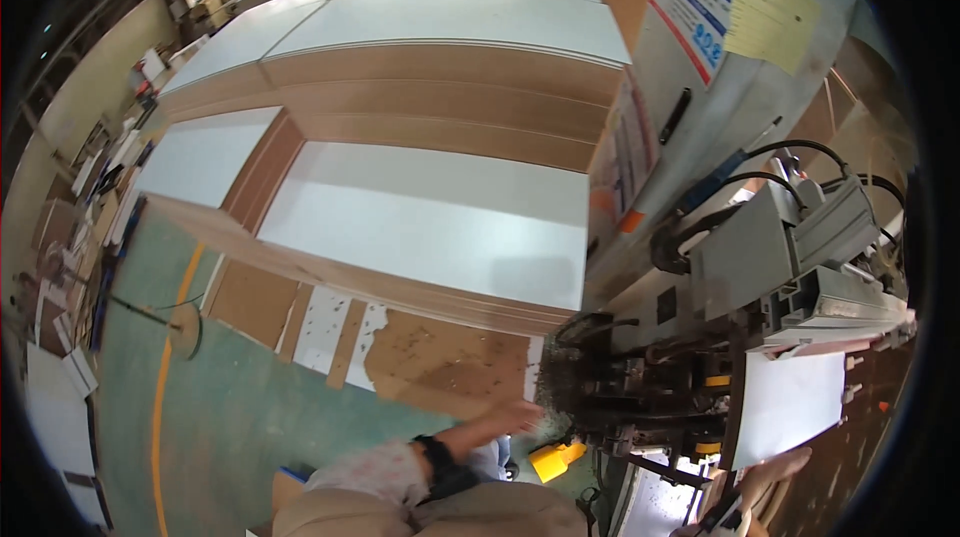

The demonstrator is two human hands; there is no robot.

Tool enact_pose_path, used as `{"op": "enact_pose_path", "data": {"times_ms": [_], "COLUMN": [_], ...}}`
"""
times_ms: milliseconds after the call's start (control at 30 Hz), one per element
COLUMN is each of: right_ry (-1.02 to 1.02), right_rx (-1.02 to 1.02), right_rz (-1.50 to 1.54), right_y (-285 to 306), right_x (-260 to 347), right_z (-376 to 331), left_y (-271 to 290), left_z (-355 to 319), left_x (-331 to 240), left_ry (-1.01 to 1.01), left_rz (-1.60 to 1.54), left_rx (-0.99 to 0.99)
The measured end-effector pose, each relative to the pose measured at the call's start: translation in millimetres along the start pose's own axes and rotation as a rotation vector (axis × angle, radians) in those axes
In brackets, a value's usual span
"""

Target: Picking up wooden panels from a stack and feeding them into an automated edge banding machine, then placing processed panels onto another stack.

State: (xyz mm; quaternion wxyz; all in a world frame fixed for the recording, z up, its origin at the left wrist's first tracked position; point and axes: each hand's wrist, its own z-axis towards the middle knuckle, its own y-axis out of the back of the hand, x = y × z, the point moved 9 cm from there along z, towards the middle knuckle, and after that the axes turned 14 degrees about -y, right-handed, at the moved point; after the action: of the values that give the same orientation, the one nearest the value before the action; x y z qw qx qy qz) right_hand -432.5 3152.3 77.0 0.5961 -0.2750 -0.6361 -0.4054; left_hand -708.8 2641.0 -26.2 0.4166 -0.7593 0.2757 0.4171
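Looking down, you have your right hand (775, 475) at the near edge of a white rectangular panel (793, 402), its fingers stretched out toward that edge; whether they grip the panel or only lie against it, you cannot tell from this angle. The panel lies to the right of the dark mechanism (640, 387) of a grey machine (745, 249), just below a ribbed metal housing (840, 302). Your left hand (515, 418) is in front of the mechanism's left end, apart from the panel, with a black wristband (437, 459) on the wrist. That hand is blurred, so you cannot tell whether its fingers are open or closed around anything.

Below the mechanism, between your two hands, a bright yellow block-shaped object (556, 460) sits low near the floor. Ahead of you lies a low stack of white-topped boards (430, 207) with brown edges, and behind it rises a taller stack (440, 7) of the same look. A worn brown sheet (450, 347) lies at the foot of the low stack. To your left, a yellow line (158, 417) runs along the green floor (235, 412), near a round stand base (185, 330). A yellow paper sheet (768, 17) hangs on the grey column (755, 102) at upper right.
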Motion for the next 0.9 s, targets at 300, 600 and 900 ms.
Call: {"op": "enact_pose_path", "data": {"times_ms": [300,600,900], "right_ry": [0.173,0.692,0.768], "right_rx": [0.085,0.862,0.751], "right_rz": [-0.363,-0.690,-1.147], "right_y": [-295,-709,-736], "right_x": [162,61,20], "right_z": [-185,-396,-314], "left_y": [347,430,323], "left_z": [-329,-222,-124], "left_x": [-61,-88,-136], "left_ry": [0.024,-0.081,-0.142], "left_rz": [1.251,1.440,1.540], "left_rx": [-1.527,-1.417,-1.041]}}
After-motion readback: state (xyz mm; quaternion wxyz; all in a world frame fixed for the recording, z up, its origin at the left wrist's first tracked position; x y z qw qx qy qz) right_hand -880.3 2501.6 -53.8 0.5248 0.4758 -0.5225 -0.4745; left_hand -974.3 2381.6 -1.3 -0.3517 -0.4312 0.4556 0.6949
